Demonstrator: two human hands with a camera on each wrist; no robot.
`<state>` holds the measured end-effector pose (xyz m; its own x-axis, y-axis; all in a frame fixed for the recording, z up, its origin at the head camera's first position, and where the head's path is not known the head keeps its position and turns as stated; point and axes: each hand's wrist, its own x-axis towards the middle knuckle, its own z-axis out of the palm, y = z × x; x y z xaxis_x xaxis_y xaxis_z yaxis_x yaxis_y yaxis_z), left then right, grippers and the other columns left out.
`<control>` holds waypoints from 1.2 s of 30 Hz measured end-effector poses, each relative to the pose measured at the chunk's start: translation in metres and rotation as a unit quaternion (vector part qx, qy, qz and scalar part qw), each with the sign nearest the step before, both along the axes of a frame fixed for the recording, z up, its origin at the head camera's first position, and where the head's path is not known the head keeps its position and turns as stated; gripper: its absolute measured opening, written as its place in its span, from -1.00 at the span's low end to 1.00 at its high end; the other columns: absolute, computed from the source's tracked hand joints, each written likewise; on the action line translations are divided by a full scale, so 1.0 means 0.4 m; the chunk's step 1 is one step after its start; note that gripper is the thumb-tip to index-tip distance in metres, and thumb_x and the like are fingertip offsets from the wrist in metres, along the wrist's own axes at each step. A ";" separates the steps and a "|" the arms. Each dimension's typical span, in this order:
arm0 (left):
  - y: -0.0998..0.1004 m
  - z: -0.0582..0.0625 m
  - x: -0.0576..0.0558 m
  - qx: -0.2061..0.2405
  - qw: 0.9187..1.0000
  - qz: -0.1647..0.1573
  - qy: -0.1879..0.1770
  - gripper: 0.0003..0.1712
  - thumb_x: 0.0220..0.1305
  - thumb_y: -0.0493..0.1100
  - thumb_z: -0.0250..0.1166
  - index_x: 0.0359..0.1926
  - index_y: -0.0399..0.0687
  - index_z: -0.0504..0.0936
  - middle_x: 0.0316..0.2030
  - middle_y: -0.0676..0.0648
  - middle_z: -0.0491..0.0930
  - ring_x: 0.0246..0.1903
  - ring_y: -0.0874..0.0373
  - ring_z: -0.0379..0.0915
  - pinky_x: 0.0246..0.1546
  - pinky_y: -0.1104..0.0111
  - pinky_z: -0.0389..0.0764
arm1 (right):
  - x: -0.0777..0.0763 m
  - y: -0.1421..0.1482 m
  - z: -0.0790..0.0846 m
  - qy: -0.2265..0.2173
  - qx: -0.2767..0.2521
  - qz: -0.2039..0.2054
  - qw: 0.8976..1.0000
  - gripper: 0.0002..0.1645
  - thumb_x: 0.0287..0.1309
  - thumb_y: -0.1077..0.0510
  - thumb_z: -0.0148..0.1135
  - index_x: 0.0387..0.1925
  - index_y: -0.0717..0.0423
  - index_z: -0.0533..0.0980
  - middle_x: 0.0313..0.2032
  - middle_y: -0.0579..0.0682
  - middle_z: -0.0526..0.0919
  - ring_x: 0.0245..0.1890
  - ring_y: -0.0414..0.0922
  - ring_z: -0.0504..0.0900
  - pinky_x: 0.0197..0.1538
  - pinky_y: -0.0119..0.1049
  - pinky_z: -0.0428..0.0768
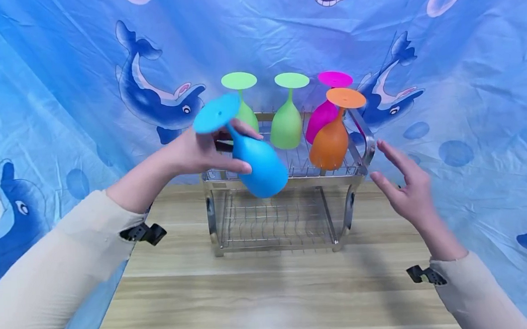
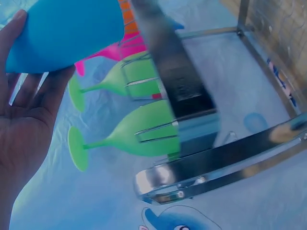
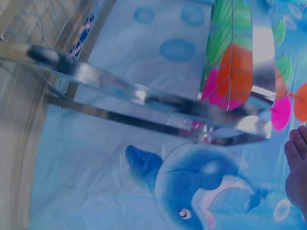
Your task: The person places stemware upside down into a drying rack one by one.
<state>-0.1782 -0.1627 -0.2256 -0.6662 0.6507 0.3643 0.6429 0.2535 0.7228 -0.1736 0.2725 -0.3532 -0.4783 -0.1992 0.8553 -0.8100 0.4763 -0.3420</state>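
Tilted with its foot up, a blue wine glass (image 1: 263, 167) is gripped by my left hand (image 1: 204, 150) around the bowl near the stem, over the front left of the dish rack (image 1: 287, 183). Upside down on the top tier stand two green wine glasses (image 1: 287, 125), a magenta wine glass (image 1: 320, 118) and an orange wine glass (image 1: 330, 143). The left wrist view shows the blue bowl (image 2: 67, 36) against my palm. Off the rack's right end, my right hand (image 1: 407, 186) is held in the air with fingers extended, touching nothing.
The rack's lower tier (image 1: 271, 222) is a wire shelf between curved metal side legs. It stands on a light wood-grain table (image 1: 253, 296). Behind and to both sides hangs a blue sheet (image 1: 255, 29) printed with dolphins and bubbles.
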 end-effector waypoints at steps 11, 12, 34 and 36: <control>0.043 0.006 -0.040 0.014 0.997 0.017 -0.068 -0.48 0.20 -0.22 0.64 0.19 -0.11 0.75 0.23 -0.13 0.68 0.22 -0.10 0.63 0.24 -0.06 0.69 | -0.029 0.010 -0.029 -0.192 -0.138 0.027 0.971 -0.23 0.39 0.47 0.26 0.57 0.23 0.32 0.51 0.28 0.41 0.50 -0.07 0.45 0.48 -0.41 0.43; 0.047 0.016 -0.041 0.015 0.998 0.015 -0.061 -0.48 0.20 -0.23 0.64 0.19 -0.12 0.75 0.22 -0.13 0.68 0.22 -0.12 0.63 0.25 -0.07 0.68 | -0.033 0.015 -0.028 -0.196 -0.140 0.022 0.970 -0.22 0.40 0.45 0.27 0.58 0.21 0.31 0.52 0.26 0.40 0.51 -0.07 0.44 0.47 -0.43 0.42; 0.114 0.078 -0.198 -0.076 0.996 0.040 0.003 -0.47 0.13 -0.29 0.66 0.13 -0.25 0.72 0.12 -0.22 0.71 0.29 -0.19 0.58 0.40 -0.08 0.55 | -0.133 0.005 -0.012 -0.224 -0.106 0.026 0.969 -0.26 0.45 0.36 0.30 0.57 0.12 0.34 0.49 0.26 0.43 0.41 -0.11 0.55 0.29 -0.56 0.53; 0.116 0.079 -0.210 -0.081 0.996 0.043 -0.001 -0.48 0.14 -0.29 0.66 0.13 -0.25 0.72 0.13 -0.22 0.70 0.32 -0.19 0.56 0.42 -0.08 0.53 | -0.140 0.003 -0.015 -0.218 -0.098 0.018 0.971 -0.27 0.45 0.37 0.29 0.57 0.12 0.34 0.48 0.25 0.45 0.37 -0.19 0.57 0.27 -0.58 0.53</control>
